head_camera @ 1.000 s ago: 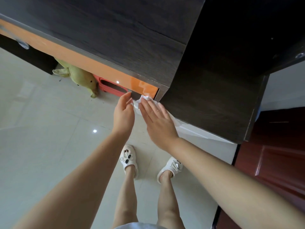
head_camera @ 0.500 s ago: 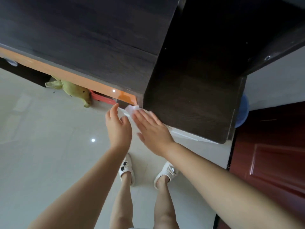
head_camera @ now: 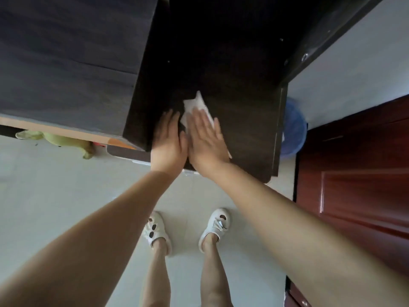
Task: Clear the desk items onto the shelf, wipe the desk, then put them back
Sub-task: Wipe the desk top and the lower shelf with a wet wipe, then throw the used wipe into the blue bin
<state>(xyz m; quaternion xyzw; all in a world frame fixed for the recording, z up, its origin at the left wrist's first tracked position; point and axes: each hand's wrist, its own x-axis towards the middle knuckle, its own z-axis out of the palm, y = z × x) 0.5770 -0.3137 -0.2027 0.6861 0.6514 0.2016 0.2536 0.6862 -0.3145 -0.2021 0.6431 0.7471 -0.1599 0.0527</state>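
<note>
A white tissue (head_camera: 195, 104) lies flat on the dark wooden panel (head_camera: 247, 111) beside the desk top (head_camera: 66, 63). My right hand (head_camera: 207, 140) presses down on the tissue with flat, outstretched fingers and covers its near half. Close against it on the left, my left hand (head_camera: 169, 140) rests flat on the same panel, its fingers at the tissue's left edge. Neither hand curls around anything. No desk items are in sight.
A green plush toy (head_camera: 57, 139) and an orange drawer front (head_camera: 120, 143) sit under the desk at left. A blue bin (head_camera: 295, 129) stands by the wall, next to a red-brown door (head_camera: 358, 173). My feet in white sandals (head_camera: 156, 231) stand on pale floor tiles.
Both hands have gone with the tissue from the desk's orange-edged corner onto the dark panel, further from me. The view has swung towards the panel.
</note>
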